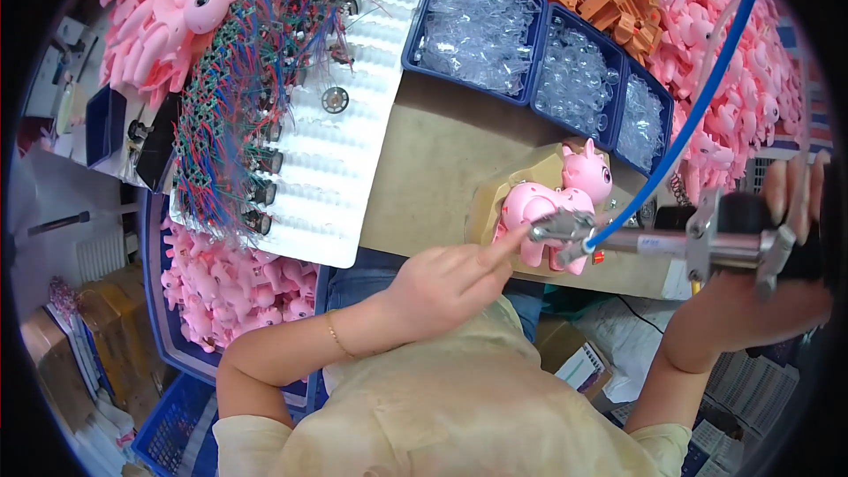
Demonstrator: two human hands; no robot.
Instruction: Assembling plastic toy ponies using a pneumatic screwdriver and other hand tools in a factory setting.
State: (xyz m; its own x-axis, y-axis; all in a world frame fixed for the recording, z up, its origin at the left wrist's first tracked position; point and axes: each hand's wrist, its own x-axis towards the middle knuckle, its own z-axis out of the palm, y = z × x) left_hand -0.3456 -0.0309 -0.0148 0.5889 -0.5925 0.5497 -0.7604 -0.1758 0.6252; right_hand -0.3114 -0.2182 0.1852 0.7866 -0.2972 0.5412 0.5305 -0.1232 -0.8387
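Observation:
A pink toy pony [531, 203] lies on its side in a tan shaped holder [488, 212] at the table's near edge. My left hand [450, 287] reaches in with its index finger stretched against the pony's body, beside a metal nozzle. The other fingers bend under the palm, and no grip around the toy shows. That nozzle belongs to a silver power screwdriver [658, 243] with a blue hose, its tip over the pony. At the right edge, my right hand [791, 199] is wrapped around the screwdriver's black upper part; its palm side is partly hidden.
On the left a white ribbed tray [331, 177] bears wired circuit boards. Blue bins [530, 93] of clear plastic parts stand behind the holder. Orange parts [609, 0] and pink toy bodies [729, 106] are piled beyond. A tub of pink parts [234, 287] stands lower left.

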